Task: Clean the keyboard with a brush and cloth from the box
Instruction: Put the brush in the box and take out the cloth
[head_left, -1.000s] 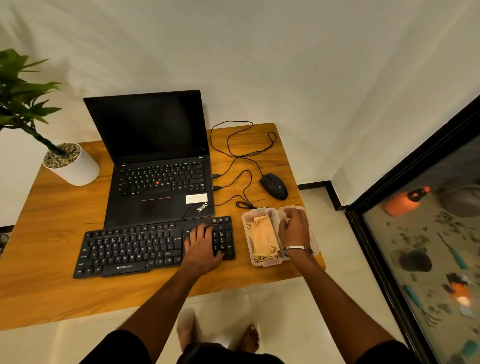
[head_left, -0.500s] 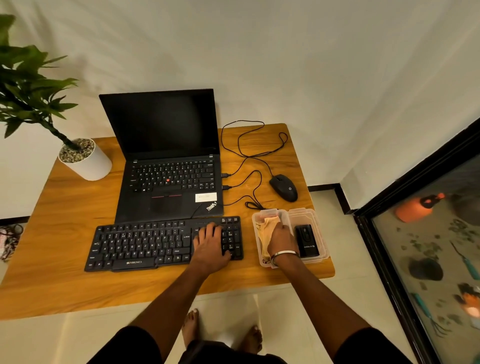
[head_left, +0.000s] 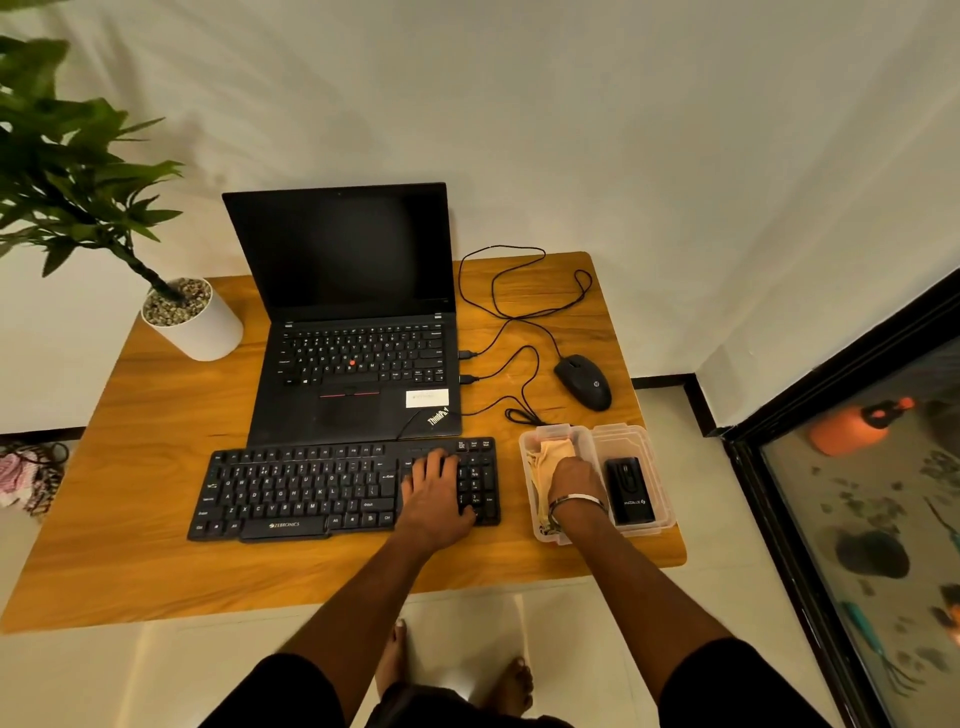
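The black keyboard (head_left: 311, 488) lies on the wooden desk in front of the laptop. My left hand (head_left: 434, 493) rests flat on its right end, over the number pad. To the right stands a clear plastic box (head_left: 667, 519). A folded yellow cloth (head_left: 553, 452) fills the box's left part, and a black rectangular object (head_left: 629, 491) lies in its right part. My right hand (head_left: 574, 480) reaches into the left part, knuckles up, with the fingers curled down into the cloth. The fingertips are hidden.
An open black laptop (head_left: 353, 332) stands behind the keyboard, and a wired black mouse (head_left: 584, 382) with looped cables lies behind the box. A white plant pot (head_left: 200, 327) occupies the far left. The desk edge (head_left: 623, 564) runs just in front of the box. A glass door is at the right.
My right hand moved from the box's right part to the cloth in the left part, uncovering the black object. My left hand stayed on the keyboard.
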